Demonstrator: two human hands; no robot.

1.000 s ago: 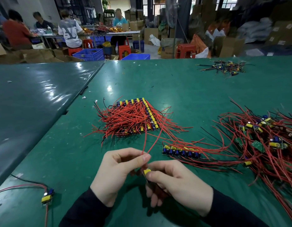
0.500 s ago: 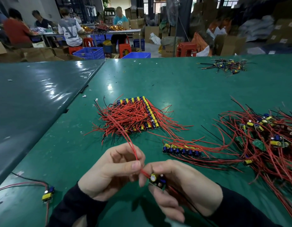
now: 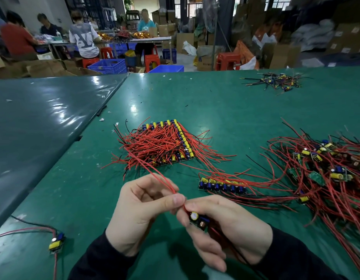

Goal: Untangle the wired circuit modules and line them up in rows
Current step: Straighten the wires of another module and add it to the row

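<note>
Right hand [image 3: 225, 229] holds one circuit module [image 3: 198, 219] low at centre, above the green surface [image 3: 195, 102]; fingers curled round the board, component side up. Left hand [image 3: 140, 213] just beside it, thumb and forefinger pinching the module's red wires [image 3: 155, 170] close to the board. The wires run up and away to the left, over the near edge of the finished block.

Finished block of modules [image 3: 167, 144] lies flat at centre, rows edge to edge, red leads fanned across it. Short single row [image 3: 221, 185] lies to its right and nearer, leads trailing right. Tangled heap [image 3: 326, 168] at right edge. One stray module [image 3: 56, 241] at lower left. Small dark-wired pile [image 3: 276, 80] at far right. Workers seated at a table in the background.
</note>
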